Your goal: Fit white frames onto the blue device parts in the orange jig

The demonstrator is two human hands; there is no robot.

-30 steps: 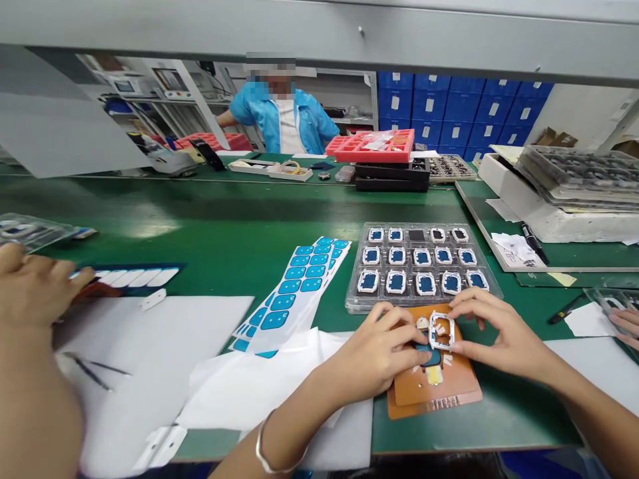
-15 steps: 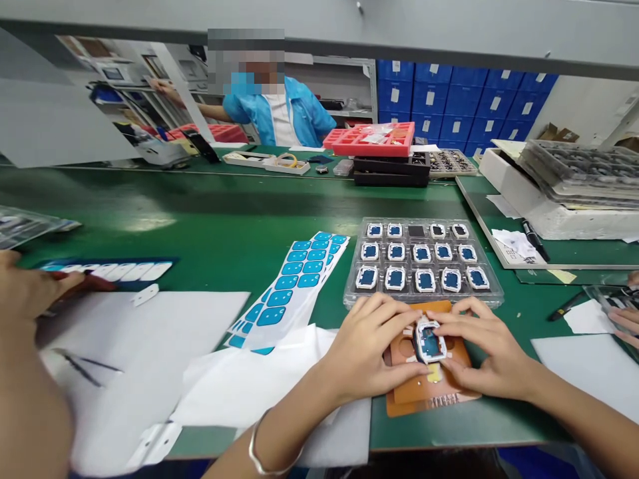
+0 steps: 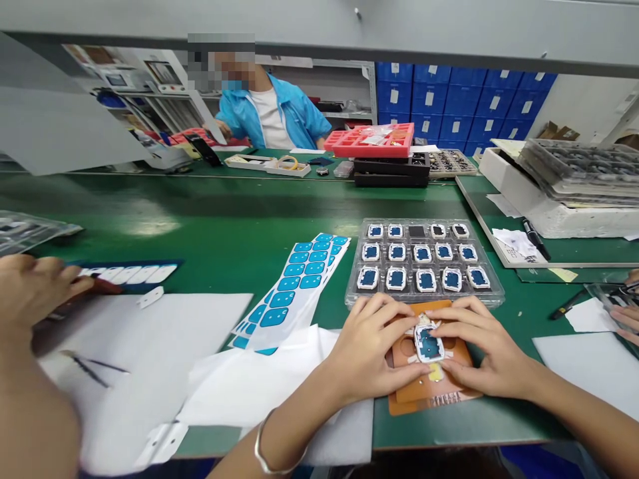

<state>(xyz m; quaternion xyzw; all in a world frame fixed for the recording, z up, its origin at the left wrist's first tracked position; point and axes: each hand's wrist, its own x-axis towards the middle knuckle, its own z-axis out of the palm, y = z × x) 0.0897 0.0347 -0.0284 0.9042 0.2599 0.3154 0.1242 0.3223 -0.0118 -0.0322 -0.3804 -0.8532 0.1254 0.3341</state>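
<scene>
Two other people's hands flank the bench: a co-worker's hand point(image 3: 34, 289) at far left on a strip of white labels point(image 3: 127, 274), then blue sticker sheets point(image 3: 294, 286) on white paper point(image 3: 150, 359). At centre, left hand point(image 3: 372, 356) and right hand point(image 3: 482, 349) press fingertips, close together, onto a white-framed part point(image 3: 428, 344) seated on an orange fixture point(image 3: 434, 389). Clear tray point(image 3: 492, 293) of like parts stands just behind, touching the fixture; another hand point(image 3: 626, 319) shows at the right edge.
</scene>
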